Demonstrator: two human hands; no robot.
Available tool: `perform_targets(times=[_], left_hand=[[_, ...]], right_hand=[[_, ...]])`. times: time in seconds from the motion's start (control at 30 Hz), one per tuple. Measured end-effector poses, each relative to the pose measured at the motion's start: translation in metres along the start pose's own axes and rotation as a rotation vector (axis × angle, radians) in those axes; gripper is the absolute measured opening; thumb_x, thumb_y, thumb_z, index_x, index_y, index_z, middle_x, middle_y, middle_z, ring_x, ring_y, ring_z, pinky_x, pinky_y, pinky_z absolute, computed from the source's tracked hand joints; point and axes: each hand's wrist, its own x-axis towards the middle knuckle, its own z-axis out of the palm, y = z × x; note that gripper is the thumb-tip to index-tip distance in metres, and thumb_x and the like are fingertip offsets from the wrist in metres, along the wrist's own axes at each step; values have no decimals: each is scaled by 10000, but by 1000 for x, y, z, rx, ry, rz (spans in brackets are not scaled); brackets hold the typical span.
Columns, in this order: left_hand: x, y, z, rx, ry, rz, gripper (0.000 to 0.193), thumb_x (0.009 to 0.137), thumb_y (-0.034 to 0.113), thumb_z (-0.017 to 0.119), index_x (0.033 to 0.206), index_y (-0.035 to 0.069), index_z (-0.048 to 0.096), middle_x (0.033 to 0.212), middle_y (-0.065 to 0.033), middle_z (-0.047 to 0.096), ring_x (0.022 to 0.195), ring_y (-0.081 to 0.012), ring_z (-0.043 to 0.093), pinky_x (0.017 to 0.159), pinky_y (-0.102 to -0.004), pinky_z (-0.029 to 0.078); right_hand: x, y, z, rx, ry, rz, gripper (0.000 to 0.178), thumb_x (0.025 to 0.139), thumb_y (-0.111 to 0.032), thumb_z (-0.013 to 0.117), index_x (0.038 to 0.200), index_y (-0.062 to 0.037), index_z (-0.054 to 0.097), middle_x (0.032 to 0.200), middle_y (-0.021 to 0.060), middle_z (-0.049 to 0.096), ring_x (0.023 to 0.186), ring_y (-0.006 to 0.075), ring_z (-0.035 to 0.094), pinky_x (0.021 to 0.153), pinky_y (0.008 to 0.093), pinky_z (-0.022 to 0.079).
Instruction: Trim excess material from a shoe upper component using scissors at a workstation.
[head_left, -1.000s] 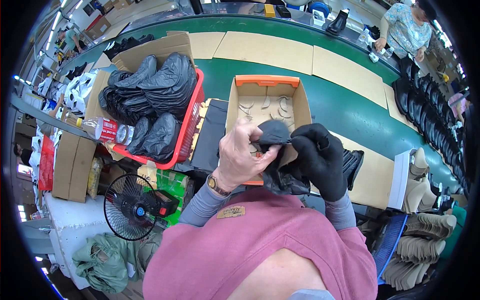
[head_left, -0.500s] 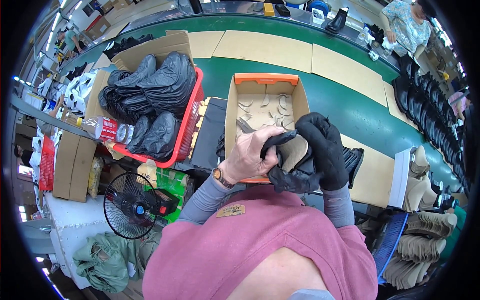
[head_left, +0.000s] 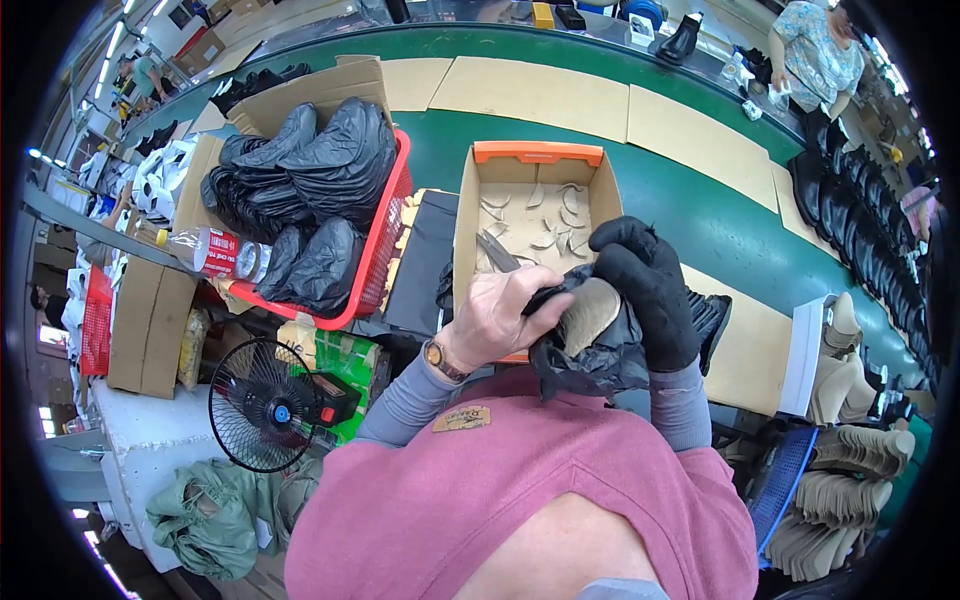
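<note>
Bare, with a watch on its wrist, my left hand (head_left: 503,318) pinches the left edge of a black shoe upper (head_left: 590,368) in front of my chest. Its thin covering looks crumpled along the near side. A beige, rounded insole-like piece (head_left: 591,316) shows within the upper. My right hand (head_left: 655,297), in a black glove, is closed round the upper's right side; the glove's dark colour blends with it, so the exact grip is partly hidden. Just beyond both hands stands a shallow cardboard box (head_left: 466,215) with an orange far edge, holding several curved beige offcuts and a grey blade-like tool (head_left: 497,250).
At left, a red basket (head_left: 392,200) holds stacked black-wrapped uppers and a plastic bottle (head_left: 222,254). A black fan (head_left: 265,405) stands below it. Beige insoles (head_left: 857,450) and a blue basket (head_left: 787,490) are at right. Across the green table (head_left: 700,225), a person (head_left: 812,55) stands.
The beige piece and black upper have tilted and turned between my hands, showing more crumpled covering at the near side. My left fingers have shifted along the upper's edge.
</note>
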Motion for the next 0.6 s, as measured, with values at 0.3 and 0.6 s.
perform_targets(times=[0.3,0.6], left_hand=[[11,5,-15,262,-22,-1,531,706,-43,621,1231,40,612,759,-76,552,595,-221,580,515,-348,485],[17,5,-31,135,54,-184,354,785,-7,624,1136,42,632,870,-123,603,697,-284,622,623,-352,515]], right_hand=[[0,26,7,-532,-86,-556,226,877,-90,593,1060,39,617,997,83,653,876,151,616,808,297,491],[-27,14,33,189,-245,99,370,891,-40,651,1223,49,516,965,86,657,776,93,615,671,254,529]])
